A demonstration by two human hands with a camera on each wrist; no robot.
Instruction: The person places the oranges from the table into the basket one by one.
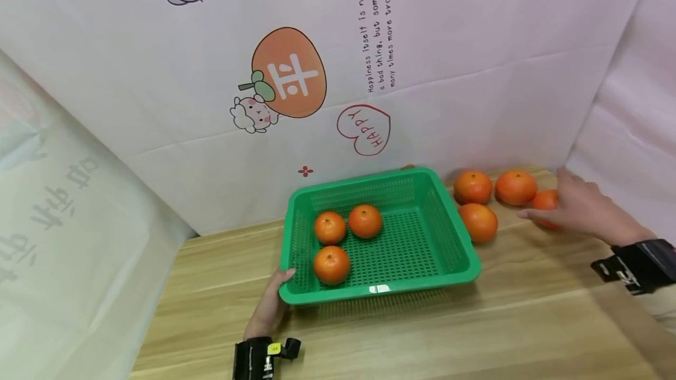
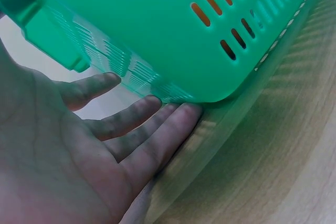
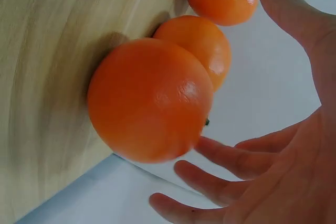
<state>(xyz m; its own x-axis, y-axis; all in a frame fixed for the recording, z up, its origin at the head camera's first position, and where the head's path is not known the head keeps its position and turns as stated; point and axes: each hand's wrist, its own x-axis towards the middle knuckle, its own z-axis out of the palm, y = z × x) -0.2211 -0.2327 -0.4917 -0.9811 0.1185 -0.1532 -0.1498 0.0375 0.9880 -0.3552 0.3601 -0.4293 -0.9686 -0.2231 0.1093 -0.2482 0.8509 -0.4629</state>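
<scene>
My left hand (image 1: 270,304) holds the near left corner of a green plastic basket (image 1: 377,292), its thumb over the rim. In the left wrist view, the extended fingers (image 2: 168,132) lie against the basket's outer side, low down by the table. Three oranges (image 1: 331,265) sit in the left part of the basket. At the right, my right hand (image 1: 588,207) is spread beside the rightmost orange (image 1: 546,209) and partly covers it in the head view. The right wrist view has this orange (image 3: 149,100) in front of the parted fingers, thumb apart on the other side.
Between the basket and my right hand, three more oranges (image 1: 477,223) rest on the wooden table (image 1: 422,333). A sliver of another orange (image 1: 408,166) shows behind the basket's far rim. A white printed sheet (image 1: 449,75) rises at the back, with pale cloth at both sides.
</scene>
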